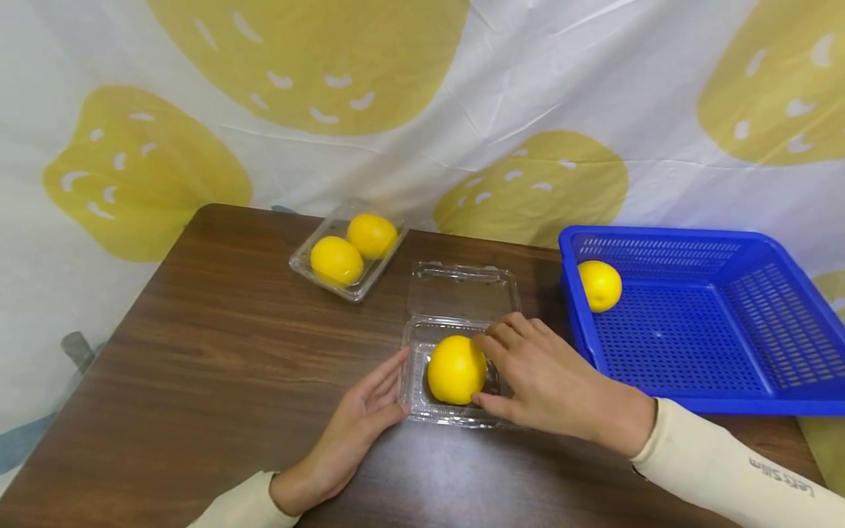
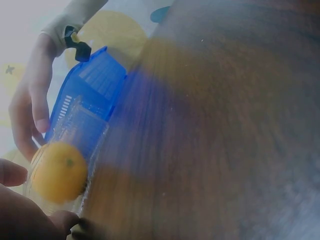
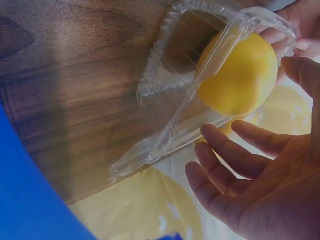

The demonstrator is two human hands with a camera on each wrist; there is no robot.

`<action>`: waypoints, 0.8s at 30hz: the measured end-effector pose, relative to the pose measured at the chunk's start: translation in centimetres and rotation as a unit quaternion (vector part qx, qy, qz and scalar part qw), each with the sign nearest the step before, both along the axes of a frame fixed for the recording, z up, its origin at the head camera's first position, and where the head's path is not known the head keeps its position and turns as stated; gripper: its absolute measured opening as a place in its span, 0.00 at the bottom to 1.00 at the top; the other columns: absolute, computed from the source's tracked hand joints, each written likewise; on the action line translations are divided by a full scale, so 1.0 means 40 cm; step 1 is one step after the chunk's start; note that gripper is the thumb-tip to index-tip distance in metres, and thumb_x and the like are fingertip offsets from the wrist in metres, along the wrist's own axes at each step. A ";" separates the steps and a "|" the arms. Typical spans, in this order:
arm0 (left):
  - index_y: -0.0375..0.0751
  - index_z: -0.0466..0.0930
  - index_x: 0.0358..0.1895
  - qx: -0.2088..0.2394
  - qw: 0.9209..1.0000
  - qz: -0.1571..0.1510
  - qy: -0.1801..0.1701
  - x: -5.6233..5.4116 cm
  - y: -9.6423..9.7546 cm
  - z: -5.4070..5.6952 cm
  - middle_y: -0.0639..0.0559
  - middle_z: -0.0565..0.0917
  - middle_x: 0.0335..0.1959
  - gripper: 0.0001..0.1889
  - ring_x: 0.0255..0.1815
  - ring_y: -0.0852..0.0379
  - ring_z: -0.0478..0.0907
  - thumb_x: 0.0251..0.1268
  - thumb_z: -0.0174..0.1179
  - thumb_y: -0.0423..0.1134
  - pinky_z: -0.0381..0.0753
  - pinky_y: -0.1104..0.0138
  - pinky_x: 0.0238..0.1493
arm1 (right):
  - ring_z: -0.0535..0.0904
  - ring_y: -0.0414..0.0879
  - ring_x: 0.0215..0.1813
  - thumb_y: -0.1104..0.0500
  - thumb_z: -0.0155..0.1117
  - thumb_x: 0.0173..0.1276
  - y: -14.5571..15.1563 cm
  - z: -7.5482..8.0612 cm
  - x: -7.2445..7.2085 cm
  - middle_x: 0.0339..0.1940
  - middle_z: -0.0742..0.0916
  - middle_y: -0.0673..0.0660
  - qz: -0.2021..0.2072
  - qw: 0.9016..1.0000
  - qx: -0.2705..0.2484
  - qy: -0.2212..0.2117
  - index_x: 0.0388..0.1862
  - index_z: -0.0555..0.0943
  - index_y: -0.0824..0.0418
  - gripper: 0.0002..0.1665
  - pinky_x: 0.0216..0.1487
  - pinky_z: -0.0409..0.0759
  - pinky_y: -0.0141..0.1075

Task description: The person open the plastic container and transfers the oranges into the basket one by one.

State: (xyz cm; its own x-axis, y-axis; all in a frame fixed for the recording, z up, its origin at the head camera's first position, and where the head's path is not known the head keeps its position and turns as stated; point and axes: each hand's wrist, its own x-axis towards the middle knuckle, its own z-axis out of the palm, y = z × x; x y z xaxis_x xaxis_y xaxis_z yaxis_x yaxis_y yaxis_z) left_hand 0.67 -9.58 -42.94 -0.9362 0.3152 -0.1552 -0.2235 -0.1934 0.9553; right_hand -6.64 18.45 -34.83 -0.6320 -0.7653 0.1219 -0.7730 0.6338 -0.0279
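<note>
A yellow lemon sits in the base of an open clear plastic clamshell box, its lid folded back. My left hand rests against the box's left side, thumb and fingertips at the rim. My right hand is at the lemon's right side, thumb and fingertips close to it. In the right wrist view its relaxed fingers are spread beside the lemon. The left wrist view shows the lemon between both hands.
Another clear box with two lemons stands at the back left. A blue plastic basket on the right holds one lemon at its left wall. A lemon-print cloth hangs behind the brown table.
</note>
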 end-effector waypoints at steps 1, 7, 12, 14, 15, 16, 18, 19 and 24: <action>0.34 0.57 0.88 0.000 1.000 0.000 0.000 0.000 0.000 0.001 0.41 0.55 0.91 0.41 0.90 0.41 0.52 0.73 0.61 0.27 0.59 0.62 0.83 | 0.81 0.57 0.58 0.34 0.78 0.66 0.000 -0.002 0.001 0.54 0.89 0.60 0.000 1.000 0.002 0.000 0.63 0.85 0.66 0.42 0.57 0.86 0.53; 0.35 0.58 0.88 -0.003 1.000 0.002 0.001 0.000 0.001 0.003 0.41 0.55 0.90 0.41 0.90 0.40 0.52 0.73 0.61 0.27 0.59 0.62 0.84 | 0.81 0.56 0.56 0.34 0.78 0.65 -0.003 -0.012 0.005 0.52 0.89 0.59 0.003 1.000 0.002 -0.001 0.65 0.83 0.68 0.45 0.55 0.86 0.51; 0.35 0.59 0.87 -0.004 1.000 0.014 -0.002 0.001 0.004 0.001 0.42 0.56 0.90 0.41 0.89 0.40 0.53 0.72 0.61 0.27 0.59 0.62 0.83 | 0.81 0.56 0.57 0.32 0.79 0.63 -0.013 -0.022 0.002 0.55 0.88 0.59 0.004 1.000 0.005 -0.016 0.70 0.80 0.68 0.51 0.57 0.86 0.52; 0.35 0.59 0.87 -0.005 1.000 0.015 -0.001 0.001 0.004 0.001 0.42 0.56 0.90 0.41 0.89 0.40 0.53 0.72 0.61 0.27 0.59 0.62 0.83 | 0.81 0.57 0.57 0.31 0.79 0.63 -0.017 -0.025 0.001 0.56 0.88 0.59 0.002 1.000 0.010 -0.021 0.71 0.80 0.68 0.52 0.59 0.86 0.53; 0.34 0.59 0.87 -0.005 1.000 0.013 -0.001 0.001 0.004 0.001 0.42 0.56 0.90 0.41 0.89 0.40 0.53 0.72 0.61 0.27 0.59 0.62 0.83 | 0.81 0.57 0.58 0.31 0.79 0.63 -0.019 -0.028 0.001 0.56 0.88 0.60 0.001 1.000 0.011 -0.023 0.71 0.80 0.68 0.52 0.60 0.86 0.53; 0.34 0.59 0.87 -0.004 1.000 0.010 0.000 0.000 0.004 0.001 0.42 0.56 0.90 0.41 0.89 0.40 0.52 0.73 0.61 0.27 0.59 0.62 0.83 | 0.81 0.57 0.58 0.31 0.79 0.63 -0.020 -0.030 0.001 0.56 0.88 0.60 0.000 1.000 0.011 -0.024 0.71 0.80 0.68 0.53 0.60 0.86 0.54; 0.34 0.58 0.88 -0.003 1.000 0.004 0.000 0.000 0.003 0.002 0.42 0.55 0.91 0.41 0.90 0.40 0.52 0.73 0.61 0.27 0.58 0.62 0.84 | 0.81 0.57 0.59 0.30 0.79 0.62 -0.024 -0.034 0.001 0.58 0.88 0.60 -0.001 1.000 0.010 -0.025 0.71 0.79 0.68 0.54 0.62 0.86 0.54; 0.34 0.58 0.88 -0.004 1.000 0.003 0.000 0.000 0.003 0.002 0.42 0.55 0.91 0.41 0.90 0.40 0.51 0.73 0.61 0.27 0.58 0.62 0.84 | 0.81 0.57 0.59 0.30 0.80 0.62 -0.027 -0.035 0.000 0.58 0.88 0.60 -0.002 1.000 0.008 -0.027 0.72 0.79 0.68 0.54 0.63 0.85 0.54; 0.35 0.59 0.88 -0.002 1.000 0.011 -0.003 0.002 0.004 0.003 0.42 0.56 0.90 0.41 0.90 0.40 0.52 0.73 0.61 0.27 0.59 0.62 0.83 | 0.81 0.58 0.62 0.29 0.79 0.63 -0.038 -0.043 -0.001 0.61 0.87 0.61 -0.001 0.999 0.002 -0.032 0.73 0.78 0.68 0.55 0.66 0.85 0.56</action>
State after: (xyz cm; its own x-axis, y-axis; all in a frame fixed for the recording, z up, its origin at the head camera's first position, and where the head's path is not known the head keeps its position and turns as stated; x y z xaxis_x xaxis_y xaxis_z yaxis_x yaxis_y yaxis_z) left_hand 0.74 -9.40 -42.83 -0.9417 0.2949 -0.1617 -0.2249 -0.1949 0.9547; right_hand -6.68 16.94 -36.56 -0.6407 -0.7639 0.0780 -0.7678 0.6363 -0.0752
